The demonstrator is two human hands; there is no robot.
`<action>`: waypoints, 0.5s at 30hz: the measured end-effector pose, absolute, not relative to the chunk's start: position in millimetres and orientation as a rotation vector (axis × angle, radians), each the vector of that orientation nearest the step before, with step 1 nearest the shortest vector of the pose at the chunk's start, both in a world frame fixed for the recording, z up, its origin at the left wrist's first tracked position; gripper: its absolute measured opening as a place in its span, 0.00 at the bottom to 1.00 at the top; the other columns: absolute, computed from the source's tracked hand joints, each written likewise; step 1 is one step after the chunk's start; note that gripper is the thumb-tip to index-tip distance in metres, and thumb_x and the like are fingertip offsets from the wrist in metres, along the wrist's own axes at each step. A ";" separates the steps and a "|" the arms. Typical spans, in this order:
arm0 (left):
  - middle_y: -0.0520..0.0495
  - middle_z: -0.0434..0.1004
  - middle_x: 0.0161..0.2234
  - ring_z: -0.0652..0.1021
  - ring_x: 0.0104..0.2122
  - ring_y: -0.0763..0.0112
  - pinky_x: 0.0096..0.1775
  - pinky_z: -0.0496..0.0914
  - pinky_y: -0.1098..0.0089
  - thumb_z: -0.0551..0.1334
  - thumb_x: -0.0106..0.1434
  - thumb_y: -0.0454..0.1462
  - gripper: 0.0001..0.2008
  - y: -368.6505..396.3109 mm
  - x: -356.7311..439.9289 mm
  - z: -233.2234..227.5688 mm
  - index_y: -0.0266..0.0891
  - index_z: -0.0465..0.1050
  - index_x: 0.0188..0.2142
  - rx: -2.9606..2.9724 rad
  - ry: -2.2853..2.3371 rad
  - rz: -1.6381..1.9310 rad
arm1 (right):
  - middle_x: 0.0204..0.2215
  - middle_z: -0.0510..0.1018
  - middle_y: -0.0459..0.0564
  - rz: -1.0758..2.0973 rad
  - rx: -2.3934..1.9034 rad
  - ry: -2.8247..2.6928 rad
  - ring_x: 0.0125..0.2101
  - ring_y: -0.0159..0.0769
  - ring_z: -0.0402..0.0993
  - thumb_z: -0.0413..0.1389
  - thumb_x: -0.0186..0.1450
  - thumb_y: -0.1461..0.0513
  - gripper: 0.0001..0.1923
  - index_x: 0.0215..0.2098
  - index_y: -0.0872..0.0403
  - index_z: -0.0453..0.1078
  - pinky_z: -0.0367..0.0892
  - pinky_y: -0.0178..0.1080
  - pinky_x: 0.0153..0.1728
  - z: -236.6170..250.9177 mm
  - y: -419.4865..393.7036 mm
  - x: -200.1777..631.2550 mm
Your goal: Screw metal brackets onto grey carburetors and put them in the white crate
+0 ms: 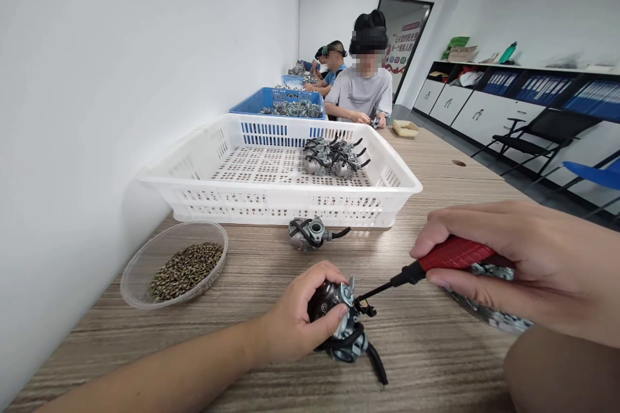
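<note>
The left hand (290, 326) has its grip clamped on a small carburetor (343, 329), holding it low over the wooden table (436, 168), with a black hose hanging from its underside toward the table. The right hand (523, 264) is closed around the red handle of a screwdriver (436, 261), whose dark shaft runs left so that the tip meets the top of the held part; the exact spot is too small to make out, possibly a screw. Just beyond, a second carburetor (310, 233) lies on the table in front of a white basket (271, 197) that holds several more. To the left sits a clear bowl (140, 271) of small screws. Farther along the table, another person (363, 87) works beside a blue basket (252, 102).
</note>
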State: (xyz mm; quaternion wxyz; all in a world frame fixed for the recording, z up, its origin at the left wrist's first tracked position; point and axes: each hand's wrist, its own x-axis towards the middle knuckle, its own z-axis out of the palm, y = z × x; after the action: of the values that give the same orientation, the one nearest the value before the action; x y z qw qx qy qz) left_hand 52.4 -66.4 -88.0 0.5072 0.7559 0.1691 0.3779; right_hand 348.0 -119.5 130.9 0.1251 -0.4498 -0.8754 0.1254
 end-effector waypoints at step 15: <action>0.43 0.79 0.50 0.79 0.48 0.62 0.53 0.73 0.63 0.66 0.76 0.35 0.14 -66.2 53.4 -85.4 0.44 0.74 0.59 1.851 0.400 0.933 | 0.40 0.86 0.48 0.367 -1.258 -2.567 0.34 0.40 0.84 0.60 0.82 0.51 0.08 0.50 0.44 0.78 0.74 0.41 0.30 131.5 -117.3 348.1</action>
State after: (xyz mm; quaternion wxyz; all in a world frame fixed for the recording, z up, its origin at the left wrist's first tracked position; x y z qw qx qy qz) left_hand 53.4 -66.2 -85.4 0.4926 0.7630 0.1650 0.3847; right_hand 348.1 -117.3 131.5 0.1294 -0.4330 -0.8831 0.1263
